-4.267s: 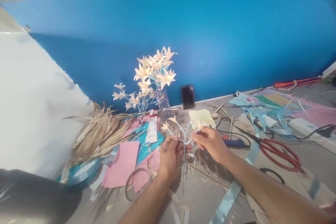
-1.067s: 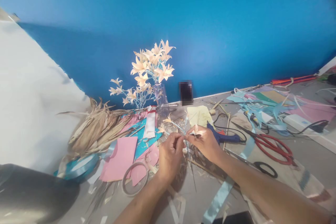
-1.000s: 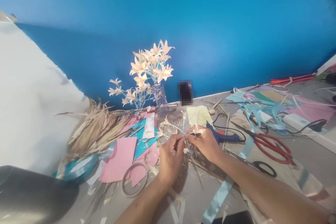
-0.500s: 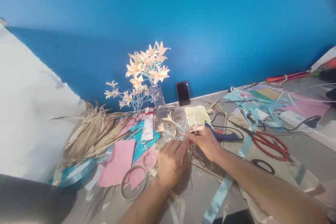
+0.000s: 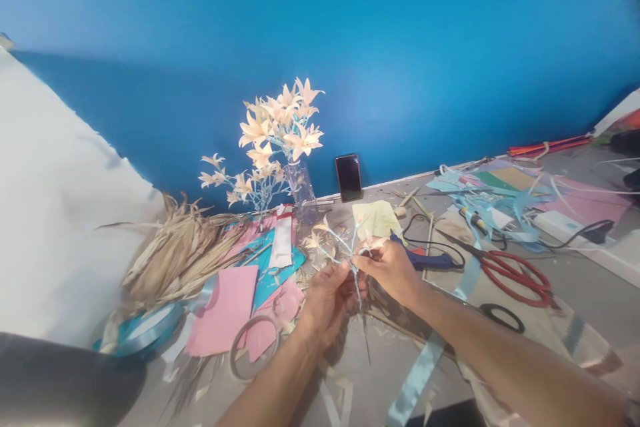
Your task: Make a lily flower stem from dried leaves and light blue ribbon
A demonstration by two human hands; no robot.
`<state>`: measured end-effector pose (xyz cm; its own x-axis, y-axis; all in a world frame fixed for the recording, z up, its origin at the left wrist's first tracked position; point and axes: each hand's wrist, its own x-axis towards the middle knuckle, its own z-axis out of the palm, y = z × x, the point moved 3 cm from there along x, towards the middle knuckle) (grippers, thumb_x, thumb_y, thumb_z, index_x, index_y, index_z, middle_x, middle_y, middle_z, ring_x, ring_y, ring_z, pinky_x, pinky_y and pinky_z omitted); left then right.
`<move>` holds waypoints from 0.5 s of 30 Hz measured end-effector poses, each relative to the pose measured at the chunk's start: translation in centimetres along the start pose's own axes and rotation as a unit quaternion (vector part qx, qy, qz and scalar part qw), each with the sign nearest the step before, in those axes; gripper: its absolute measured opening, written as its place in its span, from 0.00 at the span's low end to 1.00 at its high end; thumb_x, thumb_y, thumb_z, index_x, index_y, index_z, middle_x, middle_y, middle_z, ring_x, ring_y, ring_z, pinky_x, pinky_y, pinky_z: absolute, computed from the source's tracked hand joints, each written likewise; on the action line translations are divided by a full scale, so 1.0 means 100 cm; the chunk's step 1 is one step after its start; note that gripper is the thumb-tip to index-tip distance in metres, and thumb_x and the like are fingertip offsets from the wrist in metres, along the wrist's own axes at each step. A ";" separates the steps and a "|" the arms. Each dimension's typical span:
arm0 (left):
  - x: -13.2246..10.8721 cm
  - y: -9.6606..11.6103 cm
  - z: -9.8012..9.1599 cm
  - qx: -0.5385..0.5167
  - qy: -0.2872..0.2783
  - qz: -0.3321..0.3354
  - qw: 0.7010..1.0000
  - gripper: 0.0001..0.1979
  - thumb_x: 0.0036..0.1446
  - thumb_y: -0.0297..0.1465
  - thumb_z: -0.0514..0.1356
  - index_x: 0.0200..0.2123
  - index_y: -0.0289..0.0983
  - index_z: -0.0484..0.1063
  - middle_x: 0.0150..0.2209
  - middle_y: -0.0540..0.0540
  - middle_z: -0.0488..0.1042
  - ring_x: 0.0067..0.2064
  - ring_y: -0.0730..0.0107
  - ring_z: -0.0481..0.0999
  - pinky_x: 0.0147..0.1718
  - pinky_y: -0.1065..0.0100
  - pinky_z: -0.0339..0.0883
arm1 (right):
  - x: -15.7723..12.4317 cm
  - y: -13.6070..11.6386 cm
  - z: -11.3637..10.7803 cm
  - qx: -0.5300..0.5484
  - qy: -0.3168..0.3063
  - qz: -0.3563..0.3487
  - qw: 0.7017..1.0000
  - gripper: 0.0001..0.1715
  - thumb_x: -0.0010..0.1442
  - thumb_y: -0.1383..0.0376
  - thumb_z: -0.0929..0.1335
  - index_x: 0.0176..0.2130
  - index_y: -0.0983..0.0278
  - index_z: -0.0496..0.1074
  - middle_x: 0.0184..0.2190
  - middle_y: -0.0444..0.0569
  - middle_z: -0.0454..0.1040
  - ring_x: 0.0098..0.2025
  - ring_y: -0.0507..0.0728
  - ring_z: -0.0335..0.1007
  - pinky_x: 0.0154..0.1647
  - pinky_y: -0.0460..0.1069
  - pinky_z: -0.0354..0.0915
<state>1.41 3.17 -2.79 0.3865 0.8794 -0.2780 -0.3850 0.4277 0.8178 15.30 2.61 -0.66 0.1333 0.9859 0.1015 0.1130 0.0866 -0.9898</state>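
Note:
Between my hands is an artificial flower sprig (image 5: pixel 341 243) with cream petals, pale-blue wrapped stems and a thin dark stem end pointing down toward me. My right hand (image 5: pixel 393 270) pinches it at the fork where the branches meet. Just below and to the left, my left hand (image 5: pixel 327 300) has its thumb by the fork and its fingers curled behind the stem, partly hidden. Beyond them, a bunch of matching flowers (image 5: pixel 285 120) stands in a clear bottle (image 5: pixel 301 193), and a smaller bunch (image 5: pixel 257 187) stands to its left.
A blue glue gun (image 5: pixel 430 260) and red-handled scissors (image 5: pixel 515 277) lie to the right. Light-blue ribbon (image 5: pixel 417 373) crosses the table. On the left are dried husks (image 5: pixel 185 247), pink paper (image 5: pixel 225 310) and a tape roll (image 5: pixel 235 353). A phone (image 5: pixel 349 177) leans against the blue wall.
My left hand has turned over, from its back facing up to thumb up with the fingers curled behind the stem. The lower stem now shows. My right hand keeps its pinch.

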 end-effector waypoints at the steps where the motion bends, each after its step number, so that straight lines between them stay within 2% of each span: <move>1: 0.000 -0.001 0.001 -0.008 -0.013 -0.008 1.000 0.17 0.44 0.39 0.72 0.30 0.33 0.75 0.28 0.46 0.75 0.29 0.71 0.75 0.31 0.69 0.71 | -0.001 0.001 0.001 0.019 -0.013 0.014 1.000 0.07 0.50 0.61 0.70 0.28 0.62 0.70 0.18 0.41 0.71 0.21 0.54 0.68 0.21 0.46 0.63; 5: 0.003 0.000 0.000 0.013 -0.027 0.034 0.999 0.15 0.44 0.37 0.72 0.24 0.32 0.73 0.25 0.47 0.74 0.24 0.74 0.72 0.26 0.71 0.67 | -0.005 -0.001 0.006 0.078 -0.056 0.032 0.995 0.10 0.51 0.58 0.70 0.29 0.61 0.68 0.18 0.41 0.71 0.18 0.54 0.68 0.19 0.47 0.65; 9: 0.002 0.003 -0.001 0.025 -0.006 0.054 0.998 0.15 0.44 0.36 0.72 0.23 0.33 0.70 0.23 0.49 0.73 0.22 0.77 0.69 0.24 0.72 0.64 | -0.006 -0.005 0.004 0.060 -0.034 -0.006 0.998 0.13 0.50 0.56 0.72 0.29 0.62 0.69 0.19 0.42 0.72 0.20 0.54 0.69 0.22 0.47 0.65; 12: 0.001 0.005 -0.001 0.014 0.002 0.049 0.999 0.15 0.46 0.35 0.70 0.23 0.33 0.69 0.22 0.50 0.70 0.22 0.78 0.66 0.23 0.73 0.62 | -0.006 -0.004 0.006 0.078 -0.059 -0.011 0.995 0.14 0.50 0.55 0.73 0.30 0.62 0.70 0.21 0.43 0.74 0.23 0.56 0.71 0.25 0.48 0.66; 15: 0.003 0.004 -0.002 -0.053 -0.004 0.017 0.998 0.14 0.45 0.33 0.71 0.25 0.33 0.68 0.23 0.52 0.66 0.22 0.80 0.62 0.21 0.75 0.60 | -0.006 -0.003 0.008 0.071 -0.057 -0.016 0.996 0.15 0.50 0.56 0.73 0.34 0.63 0.73 0.24 0.45 0.75 0.26 0.57 0.73 0.28 0.49 0.68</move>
<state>1.21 3.64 -2.61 0.3790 0.8919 -0.2469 -0.4845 0.4185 0.7682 14.44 2.07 -0.51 0.0176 0.9916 0.1284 -0.0253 0.1288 -0.9913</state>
